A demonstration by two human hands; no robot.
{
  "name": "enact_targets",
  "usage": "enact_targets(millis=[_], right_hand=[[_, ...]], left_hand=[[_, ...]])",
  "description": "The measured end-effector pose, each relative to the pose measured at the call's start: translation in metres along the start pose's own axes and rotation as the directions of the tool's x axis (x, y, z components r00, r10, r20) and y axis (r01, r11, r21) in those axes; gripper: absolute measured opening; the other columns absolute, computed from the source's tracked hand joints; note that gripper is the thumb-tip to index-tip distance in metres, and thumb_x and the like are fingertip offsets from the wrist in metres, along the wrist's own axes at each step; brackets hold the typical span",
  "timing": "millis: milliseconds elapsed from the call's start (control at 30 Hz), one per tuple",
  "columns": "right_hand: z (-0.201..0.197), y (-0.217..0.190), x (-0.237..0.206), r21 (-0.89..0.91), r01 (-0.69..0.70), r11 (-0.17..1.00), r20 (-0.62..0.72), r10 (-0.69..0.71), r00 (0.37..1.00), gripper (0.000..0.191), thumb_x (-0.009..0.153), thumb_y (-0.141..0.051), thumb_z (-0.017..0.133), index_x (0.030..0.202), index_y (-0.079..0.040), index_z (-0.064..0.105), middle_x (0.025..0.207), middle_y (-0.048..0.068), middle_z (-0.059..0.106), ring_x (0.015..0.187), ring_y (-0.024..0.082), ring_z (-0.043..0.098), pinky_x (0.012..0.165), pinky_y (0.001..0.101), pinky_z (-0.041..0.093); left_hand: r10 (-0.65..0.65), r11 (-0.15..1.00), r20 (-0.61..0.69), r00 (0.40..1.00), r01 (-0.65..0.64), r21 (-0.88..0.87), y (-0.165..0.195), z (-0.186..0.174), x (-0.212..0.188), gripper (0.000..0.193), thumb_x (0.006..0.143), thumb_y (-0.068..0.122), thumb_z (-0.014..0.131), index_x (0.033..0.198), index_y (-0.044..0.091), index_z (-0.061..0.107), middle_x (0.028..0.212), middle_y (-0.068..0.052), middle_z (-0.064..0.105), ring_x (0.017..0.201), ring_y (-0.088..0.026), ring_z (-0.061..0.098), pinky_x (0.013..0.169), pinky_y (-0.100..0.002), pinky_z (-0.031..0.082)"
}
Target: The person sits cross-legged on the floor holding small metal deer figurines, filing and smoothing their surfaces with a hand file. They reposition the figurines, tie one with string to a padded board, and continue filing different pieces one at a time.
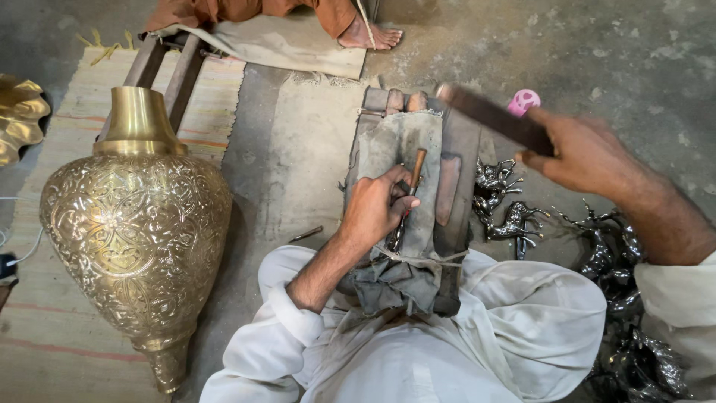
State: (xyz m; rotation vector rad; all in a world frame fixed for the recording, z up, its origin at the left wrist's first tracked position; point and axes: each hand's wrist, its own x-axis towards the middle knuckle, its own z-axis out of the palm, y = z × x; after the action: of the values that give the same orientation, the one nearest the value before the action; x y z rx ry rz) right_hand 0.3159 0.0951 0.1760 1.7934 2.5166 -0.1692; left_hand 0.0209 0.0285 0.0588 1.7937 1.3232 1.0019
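My left hand [375, 207] grips a thin chisel with a wooden handle [418, 166], its tip pressed down on a small dark metal piece [394, 236] lying on a cloth-covered wooden block [455, 186] between my knees. My right hand [578, 153] is raised to the right of the block and holds a dark flat bar [494, 116] that points up and left, blurred by motion. A string crosses the cloth just below the metal piece.
A large engraved brass vase [138, 224] lies on a striped mat at the left. Silvery metal animal figures [507, 216] are piled right of the block, more at the lower right [626, 298]. Another person's bare foot [371, 34] rests at the top. A pink object [523, 101] sits behind the bar.
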Motion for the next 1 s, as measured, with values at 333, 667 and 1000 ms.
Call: enact_targets(millis=[333, 667, 1000], right_hand=[[0.004, 0.0, 0.008, -0.141, 0.079, 0.987, 0.047, -0.073, 0.996, 0.043, 0.084, -0.027, 0.072, 0.126, -0.021, 0.065, 0.092, 0.015, 0.076, 0.089, 0.041, 0.072, 0.078, 0.0552, 0.055], [0.008, 0.003, -0.001, 0.161, -0.131, 0.978, -0.006, 0.134, 0.991, 0.045, 0.088, -0.032, 0.074, 0.127, -0.013, 0.061, 0.087, 0.021, 0.073, 0.082, 0.042, 0.073, 0.075, 0.0536, 0.056], [0.001, 0.0, 0.005, 0.062, 0.007, 0.998, 0.011, -0.007, 1.0, 0.048, 0.082, -0.027, 0.074, 0.128, -0.017, 0.061, 0.091, 0.017, 0.075, 0.084, 0.04, 0.074, 0.074, 0.0522, 0.057]], left_hand=[[-0.008, 1.0, 0.012, 1.0, 0.008, -0.008, 0.001, -0.003, -0.001, 0.039, 0.08, 0.013, 0.084, 0.114, 0.006, 0.066, 0.08, -0.014, 0.076, 0.078, -0.03, 0.078, 0.068, -0.04, 0.058], [0.082, 0.997, 0.032, 0.996, -0.082, -0.008, -0.004, -0.001, 0.0, 0.032, 0.082, 0.011, 0.084, 0.109, 0.005, 0.068, 0.085, -0.015, 0.077, 0.083, -0.032, 0.076, 0.068, -0.041, 0.057], [-0.009, 0.999, 0.007, 1.0, 0.009, -0.031, 0.001, -0.001, -0.003, 0.037, 0.08, 0.012, 0.084, 0.111, 0.005, 0.065, 0.085, -0.014, 0.078, 0.085, -0.03, 0.078, 0.071, -0.04, 0.059]])
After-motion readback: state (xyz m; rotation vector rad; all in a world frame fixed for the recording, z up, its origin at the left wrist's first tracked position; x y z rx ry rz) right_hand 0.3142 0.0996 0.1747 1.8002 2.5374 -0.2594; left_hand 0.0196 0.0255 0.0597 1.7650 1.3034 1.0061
